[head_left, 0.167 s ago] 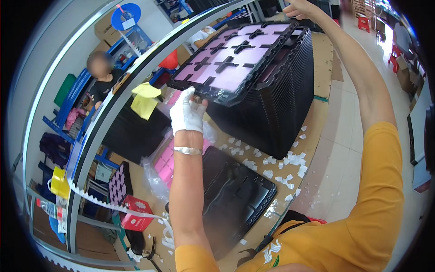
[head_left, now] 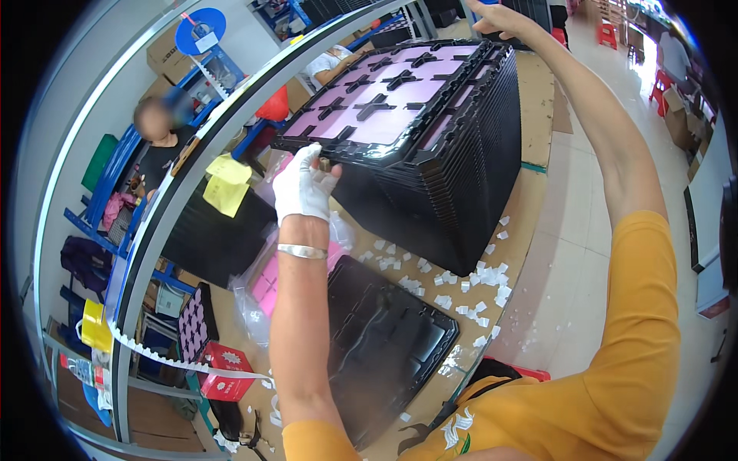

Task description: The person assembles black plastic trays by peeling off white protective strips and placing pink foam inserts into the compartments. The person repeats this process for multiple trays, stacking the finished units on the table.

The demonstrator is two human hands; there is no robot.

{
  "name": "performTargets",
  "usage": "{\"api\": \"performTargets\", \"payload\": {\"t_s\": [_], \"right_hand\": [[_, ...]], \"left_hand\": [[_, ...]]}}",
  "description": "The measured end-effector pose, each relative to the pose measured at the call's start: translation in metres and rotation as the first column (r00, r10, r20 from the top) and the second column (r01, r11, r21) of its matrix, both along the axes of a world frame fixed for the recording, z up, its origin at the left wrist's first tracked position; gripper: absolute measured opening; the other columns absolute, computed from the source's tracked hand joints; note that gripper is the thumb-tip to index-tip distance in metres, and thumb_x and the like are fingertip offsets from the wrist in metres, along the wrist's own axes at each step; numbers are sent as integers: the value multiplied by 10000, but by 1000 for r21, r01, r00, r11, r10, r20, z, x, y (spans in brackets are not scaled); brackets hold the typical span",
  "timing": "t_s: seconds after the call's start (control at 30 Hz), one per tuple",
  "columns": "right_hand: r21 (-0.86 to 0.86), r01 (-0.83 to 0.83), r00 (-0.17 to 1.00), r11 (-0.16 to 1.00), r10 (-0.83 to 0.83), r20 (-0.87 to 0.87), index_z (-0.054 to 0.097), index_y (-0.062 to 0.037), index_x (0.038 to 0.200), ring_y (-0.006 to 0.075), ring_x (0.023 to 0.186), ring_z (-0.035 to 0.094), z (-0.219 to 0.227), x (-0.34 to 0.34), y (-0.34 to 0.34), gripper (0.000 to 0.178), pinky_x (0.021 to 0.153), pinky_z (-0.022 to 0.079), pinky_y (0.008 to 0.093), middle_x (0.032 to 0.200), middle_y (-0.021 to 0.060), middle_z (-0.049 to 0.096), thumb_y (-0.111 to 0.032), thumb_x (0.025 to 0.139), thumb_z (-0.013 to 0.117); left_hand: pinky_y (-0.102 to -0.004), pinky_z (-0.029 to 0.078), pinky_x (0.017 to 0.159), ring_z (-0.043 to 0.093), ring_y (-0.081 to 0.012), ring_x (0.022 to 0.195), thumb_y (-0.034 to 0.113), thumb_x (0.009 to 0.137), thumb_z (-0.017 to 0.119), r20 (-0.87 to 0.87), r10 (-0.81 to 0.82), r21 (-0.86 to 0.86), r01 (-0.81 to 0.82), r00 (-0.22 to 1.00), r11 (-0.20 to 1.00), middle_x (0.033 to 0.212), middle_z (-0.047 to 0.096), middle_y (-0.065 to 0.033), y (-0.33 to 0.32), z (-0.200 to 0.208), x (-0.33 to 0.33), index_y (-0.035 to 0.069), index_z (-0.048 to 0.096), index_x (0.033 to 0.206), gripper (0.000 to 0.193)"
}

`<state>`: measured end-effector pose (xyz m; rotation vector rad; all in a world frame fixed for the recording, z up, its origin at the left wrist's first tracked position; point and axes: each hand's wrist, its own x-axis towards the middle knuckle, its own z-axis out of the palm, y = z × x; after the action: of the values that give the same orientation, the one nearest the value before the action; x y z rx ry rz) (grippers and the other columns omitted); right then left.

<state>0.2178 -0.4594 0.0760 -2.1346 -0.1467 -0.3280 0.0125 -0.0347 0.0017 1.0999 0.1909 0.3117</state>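
Observation:
My left hand [head_left: 302, 187], in a white glove with bare fingertips, is curled at the near left corner of the top black tray [head_left: 388, 154]. That tray holds pink-lilac sheet with black cross-shaped dividers and lies on a tall stack of black trays [head_left: 461, 200]. At the far end, my right hand [head_left: 500, 21] is bare, with its fingers stretched out just beyond the tray's far right corner. It appears to hold nothing. Below my left forearm lies a separate black tray or lid [head_left: 392, 330], partly covered by the arm.
White scraps [head_left: 484, 284] litter the table beside the stack. A metal frame bar [head_left: 223, 131] with yellow paper [head_left: 227, 184] arches past the left side. Clear plastic wrap [head_left: 250, 311] and a red box [head_left: 225, 373] lie lower left. Two people work beyond the bar.
The top tray has come down and now lies more evenly on the stack. My right hand's fingers have straightened away from its far corner. The view has shifted slightly.

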Motion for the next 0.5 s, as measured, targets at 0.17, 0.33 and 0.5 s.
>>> {"api": "performTargets", "payload": {"t_s": [0.17, 0.33, 0.5], "right_hand": [[50, 105, 982, 993, -111, 151, 604, -53, 594, 158, 440, 455, -35, 24, -4, 706, 435, 326, 331, 514, 46, 515, -632, 952, 417], [9, 86, 975, 996, -86, 206, 654, -3, 687, 216, 545, 561, -40, 34, -24, 768, 533, 419, 370, 594, 87, 611, -671, 942, 374], [-72, 154, 966, 986, -135, 220, 691, -11, 948, 237, 631, 622, -39, 25, -25, 754, 622, 473, 378, 683, 130, 667, -683, 941, 351]], "left_hand": [[-370, 587, 604, 619, -207, 702, 73, 829, 702, 9, 12, 164, -13, 1000, 986, 831, 589, -94, 1, 9, 5, 11, 613, 899, 129], [-361, 581, 575, 615, -201, 694, 89, 830, 720, 23, 9, 138, -12, 1000, 990, 825, 588, -92, -9, 3, 4, -2, 624, 875, 140], [-391, 535, 637, 585, -226, 755, 107, 872, 696, -18, -4, 124, 6, 1000, 992, 881, 572, -76, -21, 5, -8, 28, 631, 949, 129]]}}
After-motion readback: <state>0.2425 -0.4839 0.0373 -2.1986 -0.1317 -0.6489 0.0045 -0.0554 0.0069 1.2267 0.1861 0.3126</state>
